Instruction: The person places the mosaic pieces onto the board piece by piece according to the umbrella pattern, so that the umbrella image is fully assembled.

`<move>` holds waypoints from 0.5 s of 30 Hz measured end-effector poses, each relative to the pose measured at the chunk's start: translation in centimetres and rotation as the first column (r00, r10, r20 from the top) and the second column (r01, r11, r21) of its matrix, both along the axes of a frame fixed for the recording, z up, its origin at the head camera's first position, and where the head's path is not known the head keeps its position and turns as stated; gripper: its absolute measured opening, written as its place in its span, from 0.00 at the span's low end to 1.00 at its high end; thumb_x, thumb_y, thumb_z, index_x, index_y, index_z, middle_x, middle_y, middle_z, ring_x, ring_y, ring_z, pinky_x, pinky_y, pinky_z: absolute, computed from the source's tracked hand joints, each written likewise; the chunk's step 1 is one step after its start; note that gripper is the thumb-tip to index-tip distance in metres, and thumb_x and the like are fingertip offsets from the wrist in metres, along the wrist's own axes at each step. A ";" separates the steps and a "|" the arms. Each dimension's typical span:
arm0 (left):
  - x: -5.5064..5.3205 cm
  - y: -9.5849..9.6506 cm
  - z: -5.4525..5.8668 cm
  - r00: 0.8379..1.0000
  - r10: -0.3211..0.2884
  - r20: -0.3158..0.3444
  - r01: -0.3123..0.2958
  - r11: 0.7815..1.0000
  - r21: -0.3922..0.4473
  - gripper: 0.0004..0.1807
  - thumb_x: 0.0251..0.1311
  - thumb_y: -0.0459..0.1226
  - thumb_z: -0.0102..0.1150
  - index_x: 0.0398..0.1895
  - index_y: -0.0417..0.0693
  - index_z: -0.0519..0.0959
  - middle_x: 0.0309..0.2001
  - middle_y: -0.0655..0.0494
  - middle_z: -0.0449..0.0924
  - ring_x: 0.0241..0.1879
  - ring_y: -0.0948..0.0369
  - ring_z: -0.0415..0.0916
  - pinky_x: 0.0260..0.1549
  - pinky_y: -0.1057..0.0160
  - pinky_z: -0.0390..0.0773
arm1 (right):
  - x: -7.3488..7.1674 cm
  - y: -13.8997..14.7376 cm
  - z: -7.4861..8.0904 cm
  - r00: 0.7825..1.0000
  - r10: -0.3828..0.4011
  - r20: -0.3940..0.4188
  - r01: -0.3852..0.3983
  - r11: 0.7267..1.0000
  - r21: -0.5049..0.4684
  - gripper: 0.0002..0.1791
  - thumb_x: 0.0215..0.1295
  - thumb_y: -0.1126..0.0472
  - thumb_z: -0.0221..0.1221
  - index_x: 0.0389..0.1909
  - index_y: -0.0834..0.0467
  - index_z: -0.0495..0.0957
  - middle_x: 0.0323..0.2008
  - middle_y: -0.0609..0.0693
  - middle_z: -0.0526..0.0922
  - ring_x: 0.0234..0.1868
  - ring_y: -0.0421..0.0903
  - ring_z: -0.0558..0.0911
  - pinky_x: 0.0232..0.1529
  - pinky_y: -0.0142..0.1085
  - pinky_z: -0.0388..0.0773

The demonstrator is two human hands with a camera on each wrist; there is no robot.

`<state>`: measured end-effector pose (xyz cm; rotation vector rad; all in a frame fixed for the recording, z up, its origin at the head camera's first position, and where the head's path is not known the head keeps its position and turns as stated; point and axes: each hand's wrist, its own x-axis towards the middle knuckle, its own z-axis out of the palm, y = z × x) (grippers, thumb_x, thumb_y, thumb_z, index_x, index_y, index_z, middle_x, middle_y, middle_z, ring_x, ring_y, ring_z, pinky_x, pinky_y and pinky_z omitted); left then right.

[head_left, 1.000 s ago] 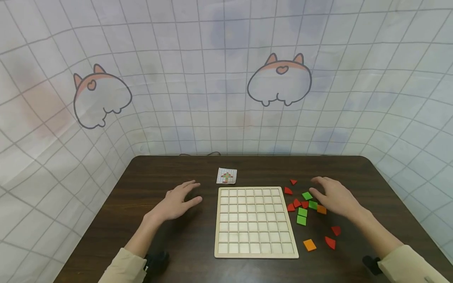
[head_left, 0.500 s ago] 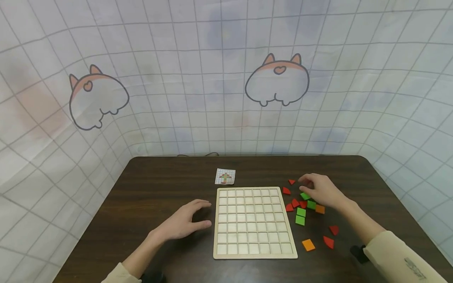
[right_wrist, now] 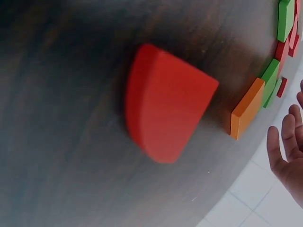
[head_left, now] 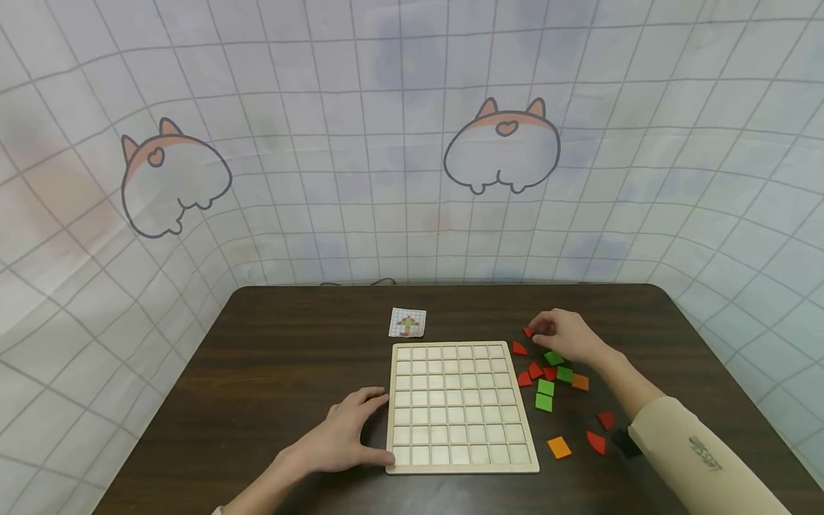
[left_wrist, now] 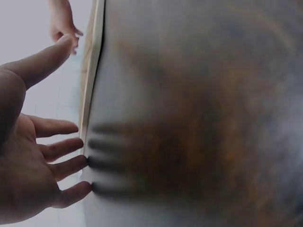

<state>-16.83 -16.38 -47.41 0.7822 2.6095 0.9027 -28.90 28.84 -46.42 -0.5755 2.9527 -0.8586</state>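
Observation:
A pale wooden board (head_left: 459, 468) with a square grid of cells lies on the dark table. My left hand (head_left: 341, 433) rests along its left edge, the thumb right at the near left corner. In the left wrist view the fingers (left_wrist: 66, 168) are spread and fairly straight beside the board's side (left_wrist: 93, 61). Beyond the board's far right corner, my right hand (head_left: 566, 336) reaches over the table, fingertips right at a small red triangular piece (head_left: 527, 332). A red quarter-round piece (head_left: 518, 348) and a green square (head_left: 553, 357) lie close by that hand.
More red pieces (head_left: 596, 443), green squares (head_left: 543, 403) and orange squares (head_left: 558, 448) are scattered right of the board. Behind the board lies a small printed card (head_left: 408, 323) with a gridded mushroom-like or arrow-like picture. A patterned cloth (head_left: 412, 179) hangs behind the table.
My left hand has moved right and nearer, up against the board's left edge. My right hand has moved left and away, from above the green squares to the small red piece.

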 end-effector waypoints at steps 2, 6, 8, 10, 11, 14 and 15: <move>0.2 0.1 -0.2 1.000 -0.009 0.005 0.009 1.000 -0.012 0.55 0.54 0.60 0.74 0.77 0.38 0.63 0.76 0.41 0.56 0.75 0.42 0.54 0.63 0.26 0.51 | -0.4 0.0 -0.2 1.000 -0.009 -0.004 0.009 1.000 0.003 0.12 0.69 0.65 0.66 0.50 0.65 0.83 0.44 0.56 0.83 0.37 0.49 0.76 0.38 0.44 0.74; 0.4 0.2 -0.3 0.999 -0.032 0.020 0.032 0.999 -0.038 0.59 0.52 0.61 0.75 0.79 0.40 0.59 0.78 0.42 0.52 0.77 0.41 0.48 0.64 0.27 0.48 | -0.9 -0.1 -0.3 1.000 -0.018 -0.010 0.019 1.000 0.019 0.13 0.67 0.66 0.67 0.50 0.66 0.84 0.46 0.59 0.82 0.37 0.50 0.75 0.39 0.46 0.74; 0.5 0.2 -0.3 0.999 -0.041 0.022 0.042 0.997 -0.058 0.60 0.51 0.62 0.75 0.80 0.41 0.58 0.79 0.42 0.50 0.78 0.42 0.46 0.64 0.27 0.47 | -1.1 -0.2 -0.2 1.000 -0.017 -0.006 0.017 0.999 0.029 0.13 0.67 0.66 0.66 0.51 0.66 0.84 0.46 0.61 0.81 0.37 0.50 0.75 0.39 0.48 0.74; 0.5 0.3 -0.3 0.999 -0.050 0.021 0.051 0.996 -0.076 0.61 0.50 0.63 0.75 0.80 0.41 0.58 0.79 0.41 0.49 0.78 0.41 0.45 0.65 0.28 0.48 | -1.3 -0.4 -0.3 1.000 -0.016 0.003 0.016 0.999 0.040 0.14 0.67 0.67 0.66 0.51 0.67 0.83 0.47 0.62 0.81 0.38 0.51 0.76 0.41 0.49 0.75; 0.5 0.3 -0.3 0.998 -0.052 0.018 0.053 0.995 -0.085 0.61 0.50 0.63 0.75 0.80 0.42 0.58 0.79 0.41 0.49 0.78 0.41 0.45 0.65 0.28 0.48 | -1.3 -0.4 -0.3 1.000 -0.012 0.010 0.011 0.999 0.043 0.15 0.66 0.67 0.66 0.52 0.67 0.83 0.47 0.62 0.81 0.38 0.52 0.77 0.41 0.50 0.76; 0.5 0.4 -0.2 0.998 -0.057 0.005 0.057 0.991 -0.119 0.61 0.51 0.64 0.74 0.80 0.42 0.58 0.79 0.40 0.48 0.78 0.40 0.44 0.64 0.27 0.48 | -1.5 -0.6 -0.5 0.999 -0.005 0.035 0.004 0.999 0.043 0.16 0.66 0.68 0.66 0.54 0.67 0.82 0.48 0.63 0.82 0.41 0.54 0.78 0.43 0.53 0.77; 0.6 0.5 -0.1 0.998 -0.057 0.001 0.057 0.990 -0.129 0.60 0.51 0.64 0.74 0.80 0.42 0.58 0.79 0.39 0.48 0.78 0.39 0.43 0.63 0.26 0.48 | -1.6 -0.6 -0.5 0.999 -0.003 0.042 0.001 0.999 0.041 0.16 0.66 0.68 0.66 0.54 0.67 0.82 0.48 0.64 0.82 0.42 0.55 0.79 0.44 0.54 0.77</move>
